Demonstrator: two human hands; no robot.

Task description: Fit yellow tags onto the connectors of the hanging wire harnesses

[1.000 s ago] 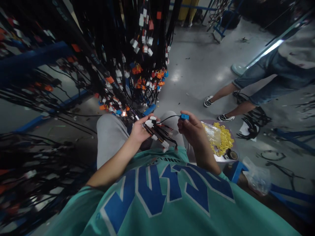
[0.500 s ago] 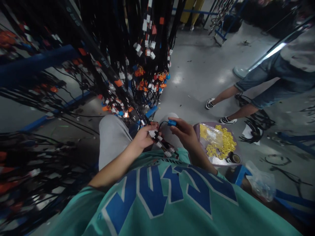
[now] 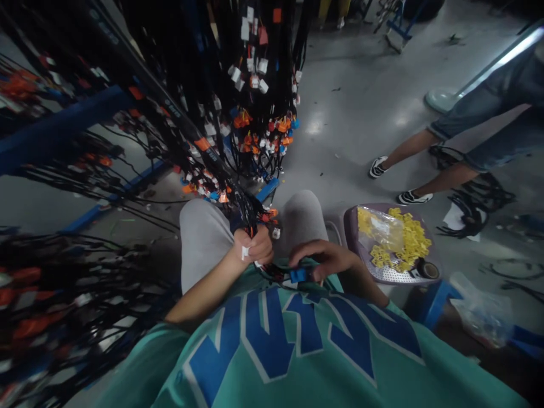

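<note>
My left hand [image 3: 255, 247] is closed around a bundle of black wires [image 3: 246, 208], with a small white connector showing by the thumb. Orange and white connectors [image 3: 269, 215] stick out just beyond the fist. Below it, the wire ends run right across my lap to a blue connector [image 3: 300, 275]. Over that connector is my right hand [image 3: 325, 258], its fingers curved and apart, the fingertips close beside the blue part. Whether they touch it is hard to tell.
A purple stool [image 3: 386, 275] at the right bears yellow plastic pieces [image 3: 410, 241], a clear bag and a tape roll [image 3: 428, 270]. Hanging harnesses [image 3: 255, 136] and a blue rack bar [image 3: 63, 122] fill the left. A person's legs [image 3: 446, 181] stand at the right.
My left hand has closed into a fist round the bundle. My right hand has moved down toward my shirt and its fingers have spread; the blue connector is lower too. The view has shifted slightly.
</note>
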